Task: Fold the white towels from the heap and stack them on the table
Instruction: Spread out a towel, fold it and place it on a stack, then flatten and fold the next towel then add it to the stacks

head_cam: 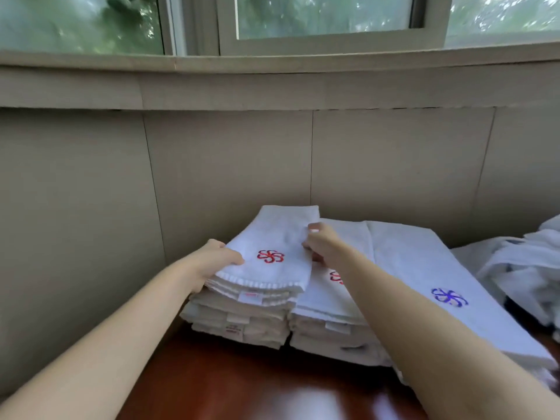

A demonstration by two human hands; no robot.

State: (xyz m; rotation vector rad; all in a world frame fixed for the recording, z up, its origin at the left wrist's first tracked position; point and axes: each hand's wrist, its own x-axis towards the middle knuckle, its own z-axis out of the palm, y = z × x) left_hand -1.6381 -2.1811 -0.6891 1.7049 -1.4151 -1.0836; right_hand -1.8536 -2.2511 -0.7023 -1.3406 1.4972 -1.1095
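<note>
On the near glossy reddish-brown wooden table (242,386), the left hand (212,262) grips the left edge of a folded white towel with a red pinwheel emblem (272,253) lying atop the left stack of folded white towels (242,319). The right hand (322,245) pinches that towel's right edge. Farther right lies the loose white towel heap (521,268).

No legible text. Red pinwheel emblem (270,256) on the top towel (281,237) of the left stack; blue pinwheel emblem (449,297) on the towel (424,268) right of it. Sewn tags (250,297) below carry unreadable print.
</note>
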